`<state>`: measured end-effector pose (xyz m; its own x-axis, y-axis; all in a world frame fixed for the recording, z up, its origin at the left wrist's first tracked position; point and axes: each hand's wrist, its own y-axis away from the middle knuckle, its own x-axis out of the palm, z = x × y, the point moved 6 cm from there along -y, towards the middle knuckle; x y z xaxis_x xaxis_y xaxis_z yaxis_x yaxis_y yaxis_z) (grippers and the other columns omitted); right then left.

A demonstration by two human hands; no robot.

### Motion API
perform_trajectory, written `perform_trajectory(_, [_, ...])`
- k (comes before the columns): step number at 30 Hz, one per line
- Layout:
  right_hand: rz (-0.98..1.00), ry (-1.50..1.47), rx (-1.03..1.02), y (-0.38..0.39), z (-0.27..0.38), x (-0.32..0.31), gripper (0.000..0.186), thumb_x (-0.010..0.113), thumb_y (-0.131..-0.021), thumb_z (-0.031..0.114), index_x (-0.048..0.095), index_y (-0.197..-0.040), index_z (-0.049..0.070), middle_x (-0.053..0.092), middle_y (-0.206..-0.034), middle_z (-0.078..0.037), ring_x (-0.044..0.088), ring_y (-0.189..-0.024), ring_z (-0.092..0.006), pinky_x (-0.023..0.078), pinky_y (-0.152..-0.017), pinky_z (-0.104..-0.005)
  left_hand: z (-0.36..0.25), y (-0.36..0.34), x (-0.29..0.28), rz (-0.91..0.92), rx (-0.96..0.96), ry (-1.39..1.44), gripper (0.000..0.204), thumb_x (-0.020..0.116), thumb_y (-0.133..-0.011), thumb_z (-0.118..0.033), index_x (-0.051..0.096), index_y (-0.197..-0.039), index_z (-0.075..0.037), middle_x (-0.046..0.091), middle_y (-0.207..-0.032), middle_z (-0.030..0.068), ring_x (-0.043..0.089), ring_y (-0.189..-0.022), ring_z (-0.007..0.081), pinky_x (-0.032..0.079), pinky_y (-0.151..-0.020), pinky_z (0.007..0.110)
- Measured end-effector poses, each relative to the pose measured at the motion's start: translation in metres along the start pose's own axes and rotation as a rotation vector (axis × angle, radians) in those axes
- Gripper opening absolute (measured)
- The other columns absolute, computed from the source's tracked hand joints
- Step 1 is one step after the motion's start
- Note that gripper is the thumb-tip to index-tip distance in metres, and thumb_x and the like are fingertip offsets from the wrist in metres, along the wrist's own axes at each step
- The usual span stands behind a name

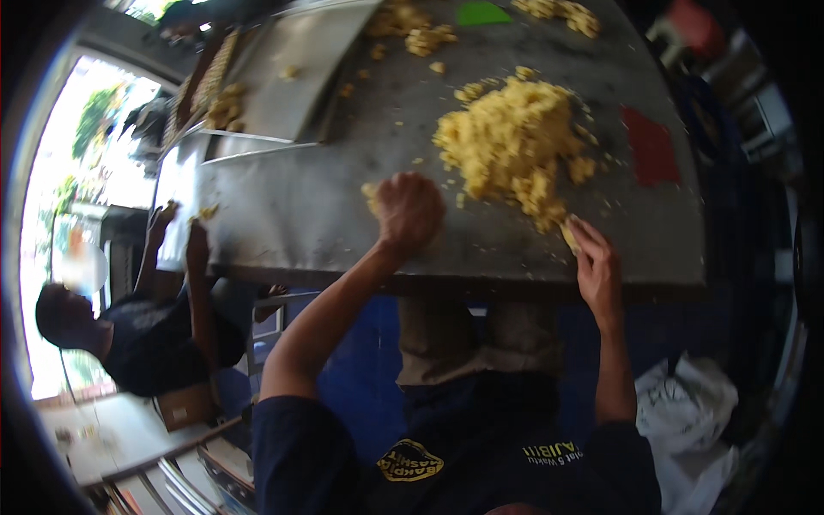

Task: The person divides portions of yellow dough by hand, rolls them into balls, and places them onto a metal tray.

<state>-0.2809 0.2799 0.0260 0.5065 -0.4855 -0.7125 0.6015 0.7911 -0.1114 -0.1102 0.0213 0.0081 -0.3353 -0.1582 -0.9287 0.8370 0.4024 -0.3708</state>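
A large crumbly heap of yellow dough (pixel 511 142) lies on the metal table (pixel 343 232) in front of me. My left hand (pixel 410 209) is closed in a fist, low over the table to the left of the heap. A small bit of yellow dough (pixel 371 196) shows at the left side of that fist, but what is inside the fingers is hidden. At the heap's near right edge, my right hand (pixel 598 268) pinches a small pale yellow piece of dough (pixel 569 237) between thumb and fingers.
Right of the heap lies a red flat sheet (pixel 651 146); a green one (pixel 483 13) is at the far edge. More dough (pixel 429 40) and metal trays (pixel 283 81) stand far left. A co-worker (pixel 154 335) handles dough at the left end. White bags (pixel 687 403) are at lower right.
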Motion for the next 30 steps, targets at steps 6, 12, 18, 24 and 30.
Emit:
perform_trajectory(6, [-0.068,0.193,-0.188,-0.005,0.016,-0.011,0.035,0.059,-0.083,-0.01,0.069,-0.117,-0.003,0.068,-0.114,-0.017,0.062,-0.103,-0.0348,0.052,-0.089,-0.04,-0.02,-0.002,-0.003,-0.043,-0.094,-0.058,0.014,0.063,-0.087,-0.021,0.057,-0.09,-0.008,0.054,-0.099,0.0077,0.051,-0.098,0.0282,0.033,-0.085,0.046])
perform_trajectory(12, [0.034,0.212,-0.223,-0.007,0.029,0.007,0.029,0.06,-0.08,-0.009,0.073,-0.105,-0.001,0.069,-0.109,-0.013,0.063,-0.096,-0.0316,0.053,-0.085,-0.0384,-0.039,0.044,-0.034,-0.035,-0.101,-0.069,0.022,0.06,-0.088,-0.019,0.058,-0.105,-0.004,0.056,-0.105,0.0102,0.052,-0.102,0.0287,0.035,-0.089,0.049])
perform_trajectory(18, [0.161,0.03,-0.442,-0.016,0.083,0.06,0.026,0.06,-0.08,-0.005,0.074,-0.101,0.003,0.07,-0.104,-0.008,0.063,-0.095,-0.0286,0.055,-0.085,-0.0371,-0.013,0.061,-0.032,0.082,-0.501,0.27,0.014,0.057,-0.096,-0.017,0.058,-0.107,-0.007,0.063,-0.106,0.0114,0.057,-0.106,0.0297,0.038,-0.092,0.047])
perform_trajectory(24, [0.186,0.112,-0.497,-0.021,0.104,0.09,0.033,0.06,-0.083,-0.004,0.071,-0.112,0.005,0.067,-0.108,-0.011,0.063,-0.097,-0.0297,0.055,-0.087,-0.0383,-0.014,0.071,-0.035,-0.103,-0.704,0.798,0.019,0.058,-0.1,-0.016,0.065,-0.11,0.0,0.072,-0.097,0.0136,0.069,-0.088,0.0248,0.053,-0.075,0.039])
perform_trajectory(30, [0.028,-0.102,-0.336,-0.004,0.095,0.072,0.045,0.06,-0.084,-0.007,0.061,-0.128,0.0,0.063,-0.115,-0.02,0.061,-0.102,-0.0364,0.052,-0.093,-0.0418,-0.027,0.073,-0.014,-0.055,-0.92,1.457,0.033,0.057,-0.104,-0.024,0.067,-0.119,0.003,0.071,-0.105,0.01,0.069,-0.093,0.0157,0.055,-0.089,0.03])
